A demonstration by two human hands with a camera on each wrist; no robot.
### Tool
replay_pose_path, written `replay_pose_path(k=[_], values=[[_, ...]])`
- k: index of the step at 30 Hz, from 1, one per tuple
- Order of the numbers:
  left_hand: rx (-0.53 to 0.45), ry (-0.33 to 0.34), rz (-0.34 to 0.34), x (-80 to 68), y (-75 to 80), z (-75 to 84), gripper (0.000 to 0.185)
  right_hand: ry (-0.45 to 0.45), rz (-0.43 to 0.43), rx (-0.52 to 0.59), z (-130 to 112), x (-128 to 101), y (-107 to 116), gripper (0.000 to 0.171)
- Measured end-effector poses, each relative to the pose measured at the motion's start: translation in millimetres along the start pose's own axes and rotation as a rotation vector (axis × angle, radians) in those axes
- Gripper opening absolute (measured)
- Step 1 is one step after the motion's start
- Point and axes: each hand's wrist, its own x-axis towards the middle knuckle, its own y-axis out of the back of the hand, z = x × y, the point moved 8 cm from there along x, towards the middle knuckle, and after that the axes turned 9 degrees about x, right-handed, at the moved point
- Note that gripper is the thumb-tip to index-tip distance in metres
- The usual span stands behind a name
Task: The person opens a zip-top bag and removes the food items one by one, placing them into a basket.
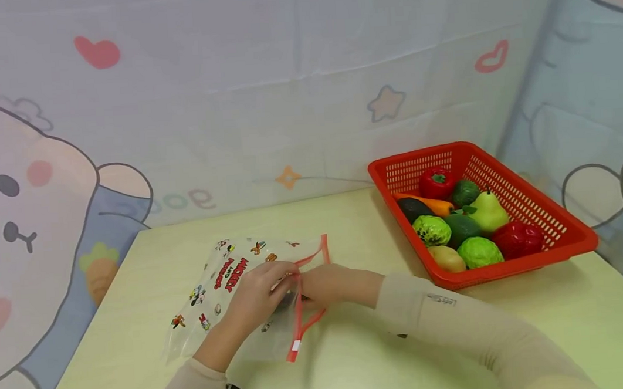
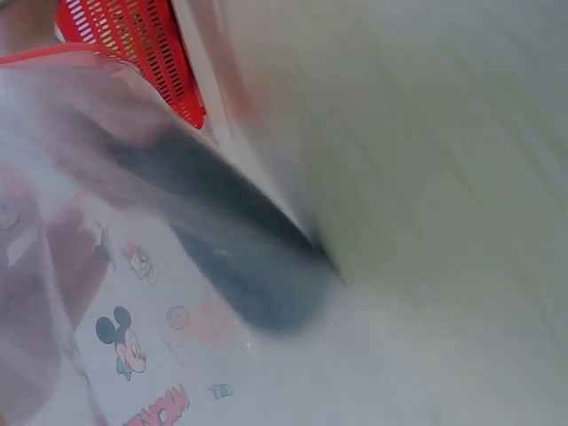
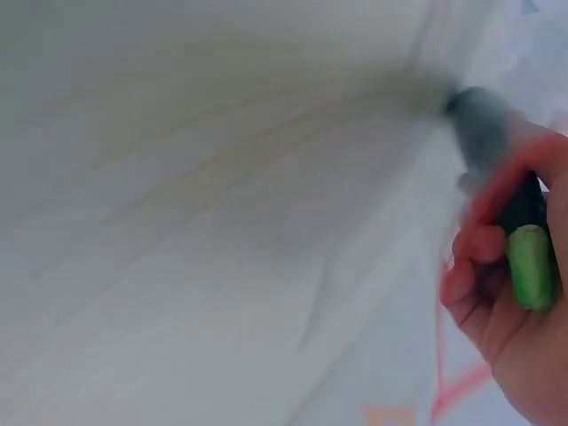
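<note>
A clear zip bag printed with cartoon figures lies flat on the pale table, its red zip edge facing right. My left hand rests on the bag and pinches the upper lip of its mouth. Just to the right, at the mouth, my right hand grips a dark toy eggplant by its green stem end. In the left wrist view the eggplant's dark body shows blurred through the bag's film. Both hands hide the eggplant in the head view.
A red plastic basket stands at the right rear of the table, holding several toy fruits and vegetables, among them a pear and a red pepper. Printed cloth walls close off the back and right sides.
</note>
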Motion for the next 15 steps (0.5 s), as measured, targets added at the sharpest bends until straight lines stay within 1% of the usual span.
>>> replay_pose_path(k=[2, 5, 8, 10, 12, 15], values=[[-0.004, 0.008, -0.012, 0.2, -0.7, -1.1, 0.014, 0.062, 0.002, -0.068, -1, -20, 4, 0.023], [-0.007, 0.026, -0.022, 0.3, -0.2, -3.7, 0.015, 0.053, 0.014, -0.076, 2, -51, 15, 0.025], [0.001, 0.036, -0.023, 0.0, 1.1, -6.4, 0.016, 0.030, 0.031, -0.039, 7, -85, 36, 0.025], [0.002, 0.038, -0.022, -0.2, 1.9, -8.2, 0.017, -0.009, 0.032, 0.005, 14, -108, 55, 0.023], [-0.002, 0.037, -0.014, -0.4, 3.2, -10.1, 0.018, -0.071, 0.027, 0.044, 26, -129, 78, 0.021], [-0.006, 0.033, 0.007, 0.3, 5.6, -12.0, 0.019, -0.180, 0.048, 0.094, 55, -155, 114, 0.017]])
